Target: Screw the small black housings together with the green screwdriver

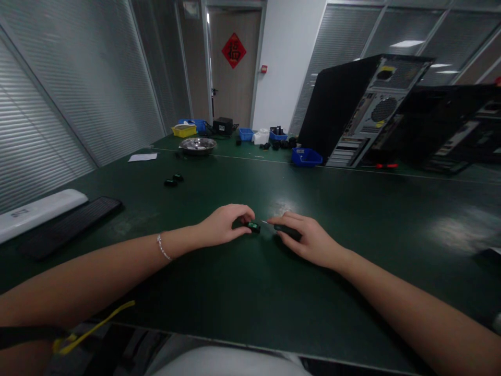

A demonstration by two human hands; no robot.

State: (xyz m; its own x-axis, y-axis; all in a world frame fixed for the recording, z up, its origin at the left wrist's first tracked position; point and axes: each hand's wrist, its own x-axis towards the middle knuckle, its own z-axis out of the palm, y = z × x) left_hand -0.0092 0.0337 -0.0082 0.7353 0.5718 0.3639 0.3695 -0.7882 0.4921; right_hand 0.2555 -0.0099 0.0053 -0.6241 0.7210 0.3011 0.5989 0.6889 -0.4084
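Note:
Between the thumb and fingers of my left hand (229, 224) is a small black part with a green circuit board (254, 226), held low over the table. My right hand (309, 237) is closed around the dark handle of a screwdriver (287, 231). Its thin metal tip points left toward the small part, with a slight gap between them. Two similar small black parts (174, 180) lie apart from my hands, farther back on the left of the table.
The green table (219, 292) stretches out before me. On the left lie a black keyboard (78, 224) and a long white case (47, 211). Toward the back stand a metal bowl (198, 147), a blue bin (306, 157) and a yellow bin (183, 131). Computer towers (352, 104) rise at back right.

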